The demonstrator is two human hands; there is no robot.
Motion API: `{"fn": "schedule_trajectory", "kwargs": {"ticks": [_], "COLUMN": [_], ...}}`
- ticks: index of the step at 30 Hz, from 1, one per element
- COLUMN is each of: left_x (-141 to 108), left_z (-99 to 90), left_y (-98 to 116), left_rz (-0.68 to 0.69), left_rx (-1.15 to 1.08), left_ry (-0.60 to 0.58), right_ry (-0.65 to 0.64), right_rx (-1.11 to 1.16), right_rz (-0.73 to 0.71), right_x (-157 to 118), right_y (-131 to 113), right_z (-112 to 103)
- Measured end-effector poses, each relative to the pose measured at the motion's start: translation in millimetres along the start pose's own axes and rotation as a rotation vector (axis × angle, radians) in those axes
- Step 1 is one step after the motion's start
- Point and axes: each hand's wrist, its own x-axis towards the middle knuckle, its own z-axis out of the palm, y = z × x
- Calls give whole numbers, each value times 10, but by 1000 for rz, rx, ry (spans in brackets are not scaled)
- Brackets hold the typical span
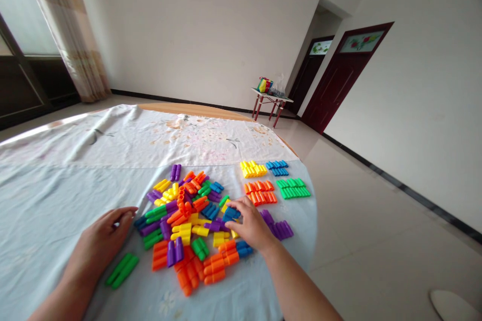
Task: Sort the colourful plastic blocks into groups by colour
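Observation:
Many plastic pieces in orange, yellow, green, blue and purple lie in a loose pile on the table. At the pile's right side my right hand (246, 223) has its thumb and fingers around a blue piece (231, 213). My left hand (105, 233) rests on the cloth at the pile's left edge, fingers curved, near dark blue and purple pieces; the inside of its grasp is hidden. A green piece (122, 271) lies just right of the left wrist. Sorted groups stand at the right: yellow (253, 169), blue (277, 168), orange (260, 192), green (293, 188) and purple (277, 225).
A pale flowered cloth (211, 140) covers the round table, whose wooden edge (188, 109) shows at the back. Beyond it, a small table (271, 96) carries a colourful bag (264, 85) and a clear plastic bag. A rounded pale object (452, 306) is at the lower right.

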Motion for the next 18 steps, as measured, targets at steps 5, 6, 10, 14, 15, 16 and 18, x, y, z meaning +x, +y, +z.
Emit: {"fn": "schedule_trajectory", "kwargs": {"ticks": [5,6,10,14,15,16,18], "left_x": [25,29,31,8,3,1,2], "left_z": [34,40,46,12,1,-9,-23], "left_y": [-96,-116,-144,-72,-47,-25,6], "left_rz": [1,4,2,-15,-19,-26,-40], "left_rx": [12,23,41,20,14,11,6], "left_ry": [10,14,2,-25,-32,-38,-50], "right_ry": [118,131,88,38,43,53,83], "right_rx": [23,24,19,28,29,29,22], "right_rz": [-127,-151,-225,-214,-206,-200,-191], "right_x": [29,33,22,-32,-46,-58,-76], "right_y": [-20,-16,5,8,7,7,7], "right_z": [83,103,153,131,120,109,96]}}
